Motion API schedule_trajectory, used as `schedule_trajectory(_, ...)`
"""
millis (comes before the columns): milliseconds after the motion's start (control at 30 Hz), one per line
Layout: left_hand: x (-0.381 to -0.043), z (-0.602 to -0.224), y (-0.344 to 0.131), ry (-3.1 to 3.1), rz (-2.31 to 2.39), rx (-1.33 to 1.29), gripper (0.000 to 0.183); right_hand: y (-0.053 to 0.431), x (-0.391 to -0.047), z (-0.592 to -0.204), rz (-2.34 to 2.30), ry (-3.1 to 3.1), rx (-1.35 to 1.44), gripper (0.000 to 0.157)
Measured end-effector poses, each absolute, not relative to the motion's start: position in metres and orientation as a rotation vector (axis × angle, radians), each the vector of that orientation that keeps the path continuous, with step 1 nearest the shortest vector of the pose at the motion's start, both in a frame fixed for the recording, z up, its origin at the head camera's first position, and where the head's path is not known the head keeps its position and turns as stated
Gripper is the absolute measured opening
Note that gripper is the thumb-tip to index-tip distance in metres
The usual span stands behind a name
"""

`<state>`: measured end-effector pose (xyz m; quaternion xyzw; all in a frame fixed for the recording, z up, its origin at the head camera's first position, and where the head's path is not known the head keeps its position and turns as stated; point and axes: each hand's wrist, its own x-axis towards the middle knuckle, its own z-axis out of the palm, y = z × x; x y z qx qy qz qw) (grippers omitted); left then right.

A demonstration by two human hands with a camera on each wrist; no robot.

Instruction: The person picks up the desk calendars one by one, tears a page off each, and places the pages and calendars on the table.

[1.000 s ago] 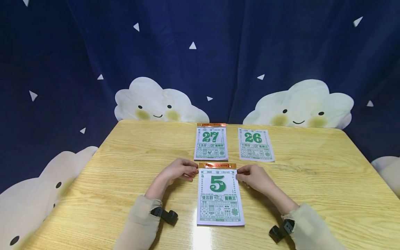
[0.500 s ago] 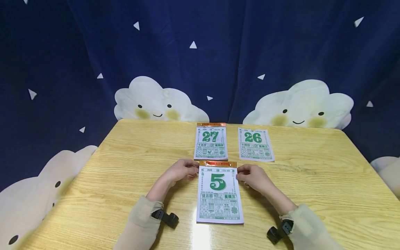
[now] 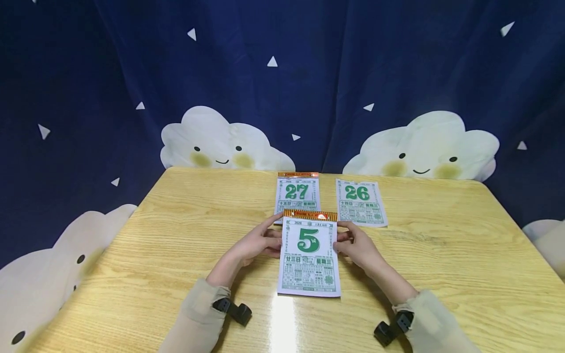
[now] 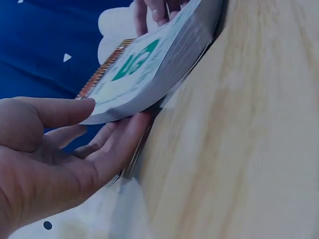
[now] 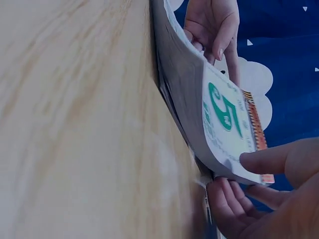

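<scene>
A thick tear-off calendar (image 3: 309, 272) with a green 5 and a red-and-gold top strip is tilted, its upper end raised off the table and its lower end nearer the table. My left hand (image 3: 252, 245) holds its left edge, thumb at the top face and fingers underneath, as the left wrist view shows. On the opposite edge, my right hand (image 3: 359, 250) grips it likewise, thumb (image 5: 266, 158) on the front page and fingers below. Behind it lies a second calendar (image 3: 296, 191) showing 27, its lower part hidden by the raised one.
A loose calendar page (image 3: 359, 201) marked 26 lies flat at the back, right of the 27 calendar. Everything rests on a light wooden table (image 3: 441, 264). A dark blue curtain (image 3: 282, 29) with white clouds hangs behind the far edge.
The upper end of the 5 calendar has risen from the table, tilting the pad and shifting it slightly away from me. Both hands have moved their fingers under its edges.
</scene>
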<state>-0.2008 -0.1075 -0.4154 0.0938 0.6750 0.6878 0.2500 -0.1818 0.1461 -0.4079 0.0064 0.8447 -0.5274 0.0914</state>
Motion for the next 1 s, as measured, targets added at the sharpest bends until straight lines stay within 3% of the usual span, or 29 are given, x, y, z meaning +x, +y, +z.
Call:
schedule_trajectory(300,-0.203,-0.416,-0.105,1.837,1.994,0.193,0.069,0.144,-0.184,-0.409,-1.752,2.393,-0.157,0.064)
schedule_trajectory(1000,-0.215,-0.412,-0.108,1.664,2.151,0.300,0.050,0.151,-0.202,-0.393,-2.082,2.090,-0.167,0.063)
